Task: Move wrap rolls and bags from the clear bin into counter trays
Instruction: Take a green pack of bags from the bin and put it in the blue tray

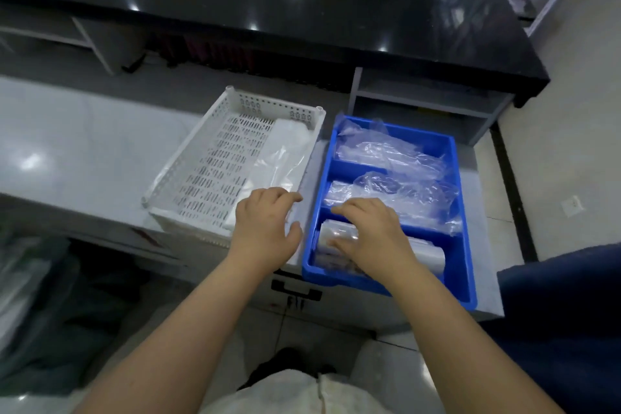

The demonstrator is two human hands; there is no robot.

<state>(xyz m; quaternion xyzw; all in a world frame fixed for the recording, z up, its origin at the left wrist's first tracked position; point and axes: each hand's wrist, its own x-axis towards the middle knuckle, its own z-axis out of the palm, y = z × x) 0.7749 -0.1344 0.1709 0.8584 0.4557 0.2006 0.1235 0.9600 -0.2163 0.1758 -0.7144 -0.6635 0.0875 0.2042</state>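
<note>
Pale surface (84, 144), two trays. Right hand (373, 232) flat on wrap roll (426, 255) in blue tray (465, 245), near compartment; not gripping. Left hand (265, 228) open, empty. Risk: slick roll slides.

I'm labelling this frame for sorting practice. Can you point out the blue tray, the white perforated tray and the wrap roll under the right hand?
blue tray (452, 158): head view, bare far right wall.
white perforated tray (215, 165): head view, bare slotted floor.
wrap roll (431, 257): head view, exposed right end.
</note>
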